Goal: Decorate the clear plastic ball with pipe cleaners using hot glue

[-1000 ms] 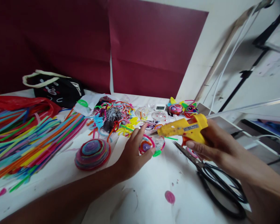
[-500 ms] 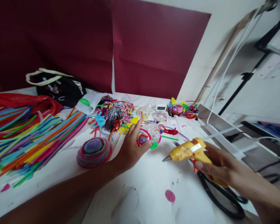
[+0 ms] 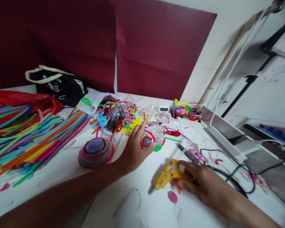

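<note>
My left hand (image 3: 135,150) is at the middle of the table with its fingers stretched apart. Between thumb and forefinger shows a coiled disc (image 3: 147,139) with a pink rim, set against a clear plastic ball (image 3: 159,136). The thumb overlaps the disc's edge; I cannot tell how firmly it touches. My right hand (image 3: 194,179) is closed round the handle of a yellow glue gun (image 3: 166,175), whose metal nozzle points down to the left, low over the table. Its orange trigger (image 3: 177,185) shows by the thumb. Beside this hand lie scissors (image 3: 187,153) and another coiled piece (image 3: 198,155).
Pipe cleaners (image 3: 42,136) cover the left side, near a black bag (image 3: 59,85). A coiled dome (image 3: 96,152) sits by my left forearm. Behind are a heap of scraps (image 3: 130,110), a small digital clock (image 3: 163,109) and decorated balls (image 3: 186,111). Black cables (image 3: 237,183) run on the right.
My right hand has brought the glue gun down and to the left, its nozzle tilting lower. The scissors and coiled piece behind it have come into sight. My left hand has barely moved.
</note>
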Tool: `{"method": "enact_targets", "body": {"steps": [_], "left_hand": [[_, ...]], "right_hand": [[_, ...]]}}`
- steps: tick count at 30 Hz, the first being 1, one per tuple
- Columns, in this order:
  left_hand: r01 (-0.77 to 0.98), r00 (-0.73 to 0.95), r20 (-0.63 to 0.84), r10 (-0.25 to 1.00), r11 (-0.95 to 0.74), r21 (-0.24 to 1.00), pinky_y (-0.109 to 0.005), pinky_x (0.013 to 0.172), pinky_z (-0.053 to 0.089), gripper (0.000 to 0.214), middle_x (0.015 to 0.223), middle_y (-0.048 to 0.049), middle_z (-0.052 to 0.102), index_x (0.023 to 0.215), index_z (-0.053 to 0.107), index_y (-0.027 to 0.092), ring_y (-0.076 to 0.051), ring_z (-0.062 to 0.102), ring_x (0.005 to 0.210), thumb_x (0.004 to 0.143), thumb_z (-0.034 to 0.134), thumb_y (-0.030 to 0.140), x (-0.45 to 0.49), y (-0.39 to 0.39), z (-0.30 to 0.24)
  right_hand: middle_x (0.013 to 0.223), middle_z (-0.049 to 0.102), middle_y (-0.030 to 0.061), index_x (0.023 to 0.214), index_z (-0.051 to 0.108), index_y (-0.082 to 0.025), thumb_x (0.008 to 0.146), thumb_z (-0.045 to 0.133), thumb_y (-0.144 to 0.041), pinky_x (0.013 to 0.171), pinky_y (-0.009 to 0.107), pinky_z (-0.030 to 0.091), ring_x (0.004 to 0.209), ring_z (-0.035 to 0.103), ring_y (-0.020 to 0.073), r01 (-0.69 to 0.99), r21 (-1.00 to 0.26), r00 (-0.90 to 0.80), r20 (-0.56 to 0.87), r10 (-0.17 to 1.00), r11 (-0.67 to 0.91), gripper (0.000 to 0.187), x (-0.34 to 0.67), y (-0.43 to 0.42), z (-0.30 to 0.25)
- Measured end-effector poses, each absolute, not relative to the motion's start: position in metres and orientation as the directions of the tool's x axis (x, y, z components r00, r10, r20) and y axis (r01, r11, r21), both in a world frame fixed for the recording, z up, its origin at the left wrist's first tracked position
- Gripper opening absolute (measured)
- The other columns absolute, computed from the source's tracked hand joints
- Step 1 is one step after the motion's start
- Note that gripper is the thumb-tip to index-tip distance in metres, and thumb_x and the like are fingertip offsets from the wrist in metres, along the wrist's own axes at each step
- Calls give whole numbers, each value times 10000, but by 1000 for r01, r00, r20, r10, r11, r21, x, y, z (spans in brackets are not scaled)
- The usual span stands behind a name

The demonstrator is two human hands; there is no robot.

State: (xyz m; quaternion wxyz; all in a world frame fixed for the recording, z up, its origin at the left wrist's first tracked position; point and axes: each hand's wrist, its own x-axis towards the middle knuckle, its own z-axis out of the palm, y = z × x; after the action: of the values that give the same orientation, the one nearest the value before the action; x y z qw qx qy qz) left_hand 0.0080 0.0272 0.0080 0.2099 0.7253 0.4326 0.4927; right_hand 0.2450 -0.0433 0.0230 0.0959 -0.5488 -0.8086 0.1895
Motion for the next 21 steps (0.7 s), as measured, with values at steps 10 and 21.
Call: {"method": "enact_targets", "body": {"steps": [10, 21], "left_hand": [[440, 218, 566, 795, -597, 671, -389, 1067, 379, 669, 1273, -128, 502, 1430, 350, 178, -259, 480, 1250, 799, 573, 210, 13, 20, 10], [431, 240, 620, 747, -654, 621, -423, 1027, 420, 694, 1219, -132, 524, 1442, 314, 184, -274, 505, 1210, 793, 562, 185, 15, 21, 6]], "right_hand": [[1241, 549, 111, 1229, 541, -191, 873, 588, -392, 989, 392, 424, 1177, 499, 253, 688, -384, -405, 501, 765, 616, 412, 181, -9, 77], [1033, 673, 61, 1020, 621, -197, 813, 644, -321, 859, 373, 438, 989, 592, 238, 622, -597, -313, 405, 859, 507, 243, 162, 16, 70]]}}
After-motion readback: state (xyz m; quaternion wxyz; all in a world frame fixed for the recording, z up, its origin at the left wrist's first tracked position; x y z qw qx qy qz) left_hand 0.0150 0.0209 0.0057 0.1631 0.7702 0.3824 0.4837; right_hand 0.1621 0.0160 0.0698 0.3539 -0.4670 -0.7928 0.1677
